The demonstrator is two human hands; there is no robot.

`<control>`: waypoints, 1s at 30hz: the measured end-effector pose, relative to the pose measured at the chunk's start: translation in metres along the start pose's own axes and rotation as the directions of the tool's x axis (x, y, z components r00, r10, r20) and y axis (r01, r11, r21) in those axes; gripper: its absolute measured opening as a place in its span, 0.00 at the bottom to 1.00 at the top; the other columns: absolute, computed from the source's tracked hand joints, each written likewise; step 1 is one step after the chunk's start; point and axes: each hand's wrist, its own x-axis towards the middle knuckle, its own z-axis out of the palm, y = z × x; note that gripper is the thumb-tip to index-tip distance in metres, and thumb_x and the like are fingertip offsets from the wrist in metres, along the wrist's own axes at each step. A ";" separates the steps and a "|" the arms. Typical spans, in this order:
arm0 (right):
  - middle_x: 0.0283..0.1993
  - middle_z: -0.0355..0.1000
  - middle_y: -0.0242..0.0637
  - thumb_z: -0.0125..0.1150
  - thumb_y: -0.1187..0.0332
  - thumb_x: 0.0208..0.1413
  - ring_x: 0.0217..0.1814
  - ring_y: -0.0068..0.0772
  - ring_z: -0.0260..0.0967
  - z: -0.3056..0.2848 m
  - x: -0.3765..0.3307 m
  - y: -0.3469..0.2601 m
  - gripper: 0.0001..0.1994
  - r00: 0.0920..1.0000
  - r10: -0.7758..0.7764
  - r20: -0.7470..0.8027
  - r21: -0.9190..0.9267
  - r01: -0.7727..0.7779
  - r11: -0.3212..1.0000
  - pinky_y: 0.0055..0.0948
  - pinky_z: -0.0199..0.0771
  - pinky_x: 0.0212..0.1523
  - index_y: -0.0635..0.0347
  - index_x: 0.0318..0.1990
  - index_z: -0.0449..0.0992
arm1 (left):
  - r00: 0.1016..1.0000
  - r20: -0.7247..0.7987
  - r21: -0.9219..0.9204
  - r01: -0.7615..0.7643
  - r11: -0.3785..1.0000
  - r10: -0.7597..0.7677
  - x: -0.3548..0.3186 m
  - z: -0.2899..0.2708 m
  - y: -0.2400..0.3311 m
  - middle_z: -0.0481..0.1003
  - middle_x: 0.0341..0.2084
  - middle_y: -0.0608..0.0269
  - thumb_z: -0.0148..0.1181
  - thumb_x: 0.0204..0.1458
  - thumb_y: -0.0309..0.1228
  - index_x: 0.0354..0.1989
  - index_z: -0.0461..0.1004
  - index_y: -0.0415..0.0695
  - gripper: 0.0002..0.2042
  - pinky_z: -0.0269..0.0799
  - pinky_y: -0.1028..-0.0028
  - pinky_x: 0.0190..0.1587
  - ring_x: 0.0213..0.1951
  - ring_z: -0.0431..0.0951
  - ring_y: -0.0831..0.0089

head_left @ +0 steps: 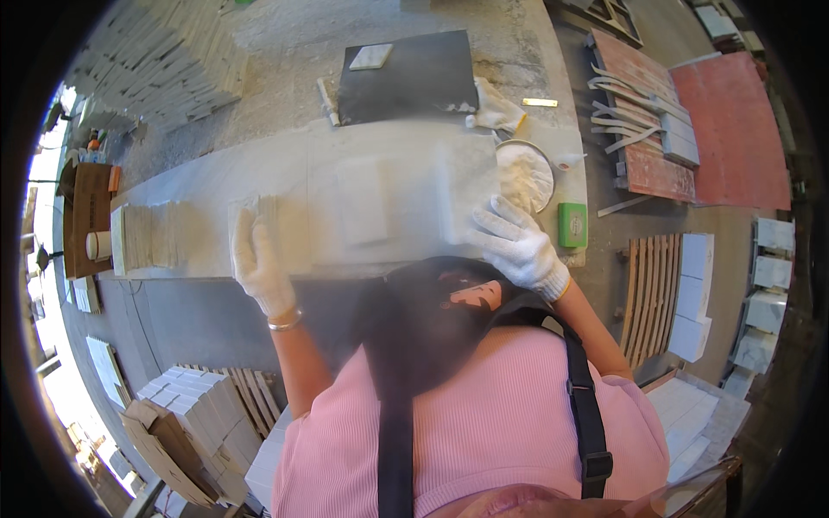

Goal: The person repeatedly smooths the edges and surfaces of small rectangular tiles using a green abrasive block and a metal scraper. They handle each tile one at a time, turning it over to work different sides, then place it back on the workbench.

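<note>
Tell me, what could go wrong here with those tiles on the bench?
The left hand presses a tile close to the bench's front edge; a slip might push it off. The right hand works beside a bowl of white powder and could knock it, perhaps dusting the green box.

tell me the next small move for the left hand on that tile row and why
Probably lift the one tile under the left hand clear of the row of tiles. That gloved hand lies flat on the row's right end, while the right hand rests on the stone slab beside the bowl of white powder. Neither hand grips anything yet.
</note>
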 end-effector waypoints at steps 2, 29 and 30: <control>0.61 0.77 0.41 0.68 0.78 0.48 0.71 0.52 0.67 -0.006 -0.015 0.000 0.19 0.998 0.061 0.006 0.018 -0.061 0.998 0.42 0.68 0.70 0.54 0.51 0.85 | 0.990 0.137 -0.002 0.035 0.999 -0.034 -0.004 0.013 0.000 0.78 0.56 0.53 0.57 0.64 0.25 0.60 0.75 0.34 0.17 0.72 0.69 0.60 0.55 0.78 0.67; 0.48 0.79 0.33 0.61 0.71 0.65 0.42 0.19 0.73 0.009 -0.009 -0.019 0.17 0.648 0.760 0.044 0.750 -0.524 0.403 0.21 0.75 0.44 0.66 0.59 0.79 | 0.359 0.891 0.076 0.486 0.871 -0.278 -0.048 0.112 0.055 0.80 0.37 0.58 0.64 0.58 0.37 0.67 0.65 0.31 0.32 0.76 0.75 0.38 0.36 0.81 0.73; 0.48 0.79 0.32 0.61 0.71 0.65 0.42 0.19 0.73 0.008 -0.008 -0.020 0.17 0.647 0.761 0.051 0.747 -0.531 0.401 0.21 0.75 0.44 0.66 0.59 0.79 | 0.359 0.887 0.089 0.484 0.871 -0.290 -0.048 0.112 0.055 0.80 0.37 0.58 0.65 0.58 0.37 0.67 0.66 0.31 0.32 0.76 0.75 0.38 0.35 0.81 0.74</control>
